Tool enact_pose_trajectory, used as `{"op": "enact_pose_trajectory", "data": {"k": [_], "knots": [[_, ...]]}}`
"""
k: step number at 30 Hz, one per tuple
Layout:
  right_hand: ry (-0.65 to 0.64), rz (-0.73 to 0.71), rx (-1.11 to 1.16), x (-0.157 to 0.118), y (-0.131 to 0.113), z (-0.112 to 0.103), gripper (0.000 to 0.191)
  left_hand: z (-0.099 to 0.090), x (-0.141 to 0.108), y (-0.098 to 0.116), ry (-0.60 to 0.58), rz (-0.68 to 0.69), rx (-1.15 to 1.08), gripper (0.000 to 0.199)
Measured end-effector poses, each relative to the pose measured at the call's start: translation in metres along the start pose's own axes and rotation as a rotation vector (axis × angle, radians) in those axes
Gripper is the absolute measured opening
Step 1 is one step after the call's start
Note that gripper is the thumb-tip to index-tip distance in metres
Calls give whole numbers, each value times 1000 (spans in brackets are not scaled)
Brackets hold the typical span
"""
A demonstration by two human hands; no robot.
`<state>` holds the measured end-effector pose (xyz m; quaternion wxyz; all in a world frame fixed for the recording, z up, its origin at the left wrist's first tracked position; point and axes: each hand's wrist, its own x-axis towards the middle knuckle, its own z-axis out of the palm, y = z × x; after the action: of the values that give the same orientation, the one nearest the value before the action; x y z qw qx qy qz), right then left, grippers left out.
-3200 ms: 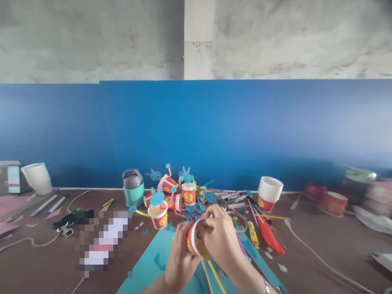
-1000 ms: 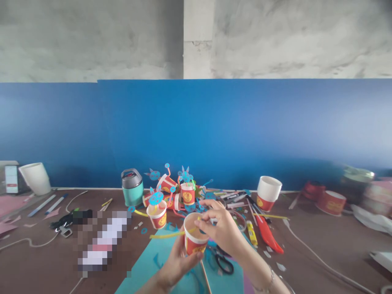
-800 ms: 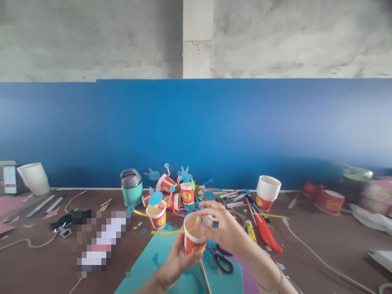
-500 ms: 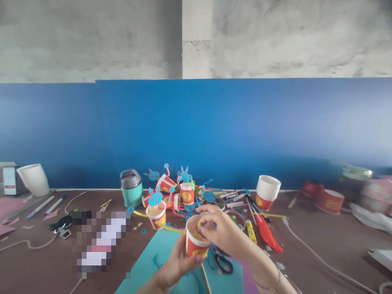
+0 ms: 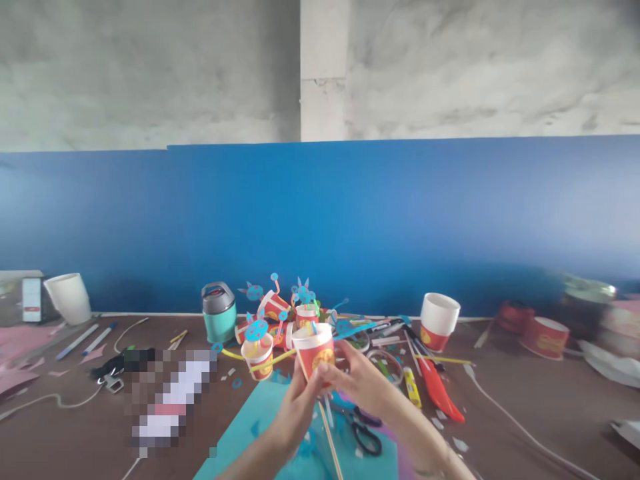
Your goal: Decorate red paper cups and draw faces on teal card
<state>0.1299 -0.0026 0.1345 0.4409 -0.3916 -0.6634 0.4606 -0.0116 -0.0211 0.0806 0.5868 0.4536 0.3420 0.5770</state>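
Both hands hold one red and white paper cup [image 5: 314, 341] over the desk, its white rim upward. My left hand [image 5: 296, 408] grips it from the lower left, and my right hand [image 5: 357, 380] closes on its right side. A thin pale stick [image 5: 331, 443] runs down below the cup; whether it touches the cup I cannot tell. Just beyond stands another paper cup [image 5: 257, 357] with yellow straw arms and a blue paper animal face [image 5: 257, 328]. Under my hands lie turquoise paper [image 5: 235, 437] and black-handled scissors [image 5: 367, 437].
Several decorated cups [image 5: 274, 305] crowd the back, beside a turquoise flask [image 5: 220, 320]. Right of my hands are a yellow glue stick [image 5: 413, 388], a red pointed object [image 5: 440, 393], stacked white cups [image 5: 440, 317] and a cable [image 5: 520, 427]. Pens [image 5: 77, 341] lie left.
My right hand has moved from the cup's mouth to its side. The cup has been raised slightly, and its printed side now faces me more. The view has shifted slightly.
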Motion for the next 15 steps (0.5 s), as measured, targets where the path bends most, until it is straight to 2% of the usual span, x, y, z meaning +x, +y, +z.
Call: {"op": "enact_pose_trajectory", "data": {"k": [2,4,7,9,11,13,15], "knots": [[-28,70,202,6,9,2,41,7,4,9,-54,12,41,52],[23,72,359,8,14,0,40,11,11,16,-75,90,22,42],[83,62,568,6,26,-5,41,8,24,15,58,168,-120,33],[98,112,653,1,38,-5,45,2,32,7,142,124,-277,33],[137,168,692,-4,53,-2,48,-3,38,-4,155,39,-418,33],[151,191,708,-8,66,2,47,-8,40,-13,133,-27,-468,34],[132,201,712,-12,74,5,45,-10,39,-17,114,-18,-429,31]]}}
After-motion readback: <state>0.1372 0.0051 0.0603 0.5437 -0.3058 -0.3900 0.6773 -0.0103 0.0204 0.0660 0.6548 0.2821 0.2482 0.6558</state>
